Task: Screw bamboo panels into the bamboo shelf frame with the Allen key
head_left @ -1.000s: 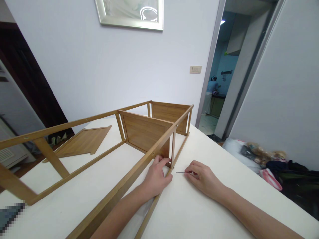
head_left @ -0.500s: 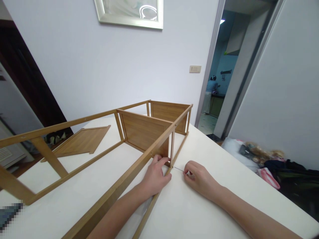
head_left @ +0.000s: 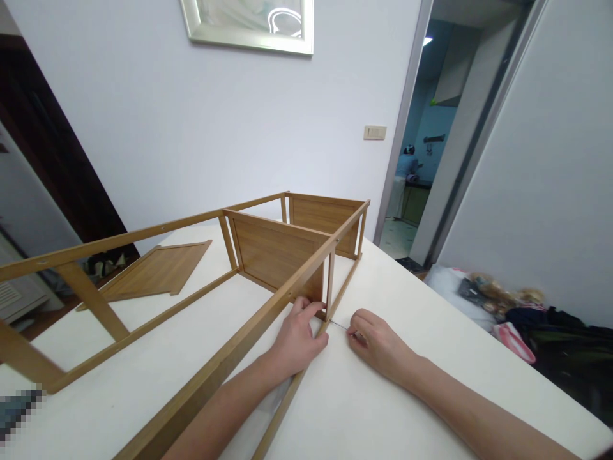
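Note:
A wooden shelf frame (head_left: 268, 313) lies on its side across the white table, with two slatless panels, the nearer shelf board (head_left: 275, 252) and a farther one (head_left: 325, 220), fixed between its rails. My left hand (head_left: 297, 338) reaches under the upper rail and is closed around the lower rail beside the nearer board's corner. Pinched in my right hand (head_left: 376, 338) is a thin metal hex key (head_left: 339, 326). Its tip meets the outer side of the lower rail at that joint; the other end is hidden by my fingers.
A loose wooden panel (head_left: 158, 271) lies on the white table (head_left: 407, 294) behind the frame's left part. A pixelated dark object (head_left: 19, 412) is at the left edge. Clothes and bags (head_left: 546, 326) are piled beyond the table's right edge, near a doorway.
My right hand has shifted slightly left and turned a little, with the hex key still at the joint. My left hand keeps its hold on the rail.

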Available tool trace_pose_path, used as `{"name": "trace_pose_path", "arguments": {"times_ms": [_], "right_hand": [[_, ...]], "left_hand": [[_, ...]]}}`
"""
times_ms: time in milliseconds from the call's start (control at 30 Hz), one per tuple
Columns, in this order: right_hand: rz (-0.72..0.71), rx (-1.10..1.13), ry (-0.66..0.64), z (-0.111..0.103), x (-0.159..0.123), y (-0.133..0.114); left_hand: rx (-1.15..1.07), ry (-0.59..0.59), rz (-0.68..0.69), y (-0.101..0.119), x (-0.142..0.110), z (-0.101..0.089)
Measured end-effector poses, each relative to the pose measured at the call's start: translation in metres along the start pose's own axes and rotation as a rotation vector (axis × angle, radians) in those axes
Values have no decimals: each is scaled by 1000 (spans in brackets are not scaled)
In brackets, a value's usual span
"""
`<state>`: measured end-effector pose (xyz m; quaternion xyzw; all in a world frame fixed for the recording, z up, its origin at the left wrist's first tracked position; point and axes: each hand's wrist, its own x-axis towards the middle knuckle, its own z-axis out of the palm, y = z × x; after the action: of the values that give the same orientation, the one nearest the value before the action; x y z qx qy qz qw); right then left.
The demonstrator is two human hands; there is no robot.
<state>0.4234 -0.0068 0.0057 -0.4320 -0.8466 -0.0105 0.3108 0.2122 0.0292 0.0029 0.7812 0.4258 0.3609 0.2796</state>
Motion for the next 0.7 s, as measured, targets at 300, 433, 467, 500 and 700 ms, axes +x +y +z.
{"name": "trace_pose_path", "arguments": {"times_ms": [300,433,467,500,700], "right_hand": [[-125,-117,-9,-2,0,-3],[-81,-2,-15,-2,-2,-3],[-47,48,-14,-1,-3,-2],[-15,92,-12,-1,-3,-2],[52,163,4,-2,-4,5]], "left_hand": [[1,5,-2,-1,0,1],[-6,2,4,-1,0,0],[-6,1,5,-1,0,0],[-5,1,4,0,0,0],[-11,-1,-10,-1,0,1]]}}
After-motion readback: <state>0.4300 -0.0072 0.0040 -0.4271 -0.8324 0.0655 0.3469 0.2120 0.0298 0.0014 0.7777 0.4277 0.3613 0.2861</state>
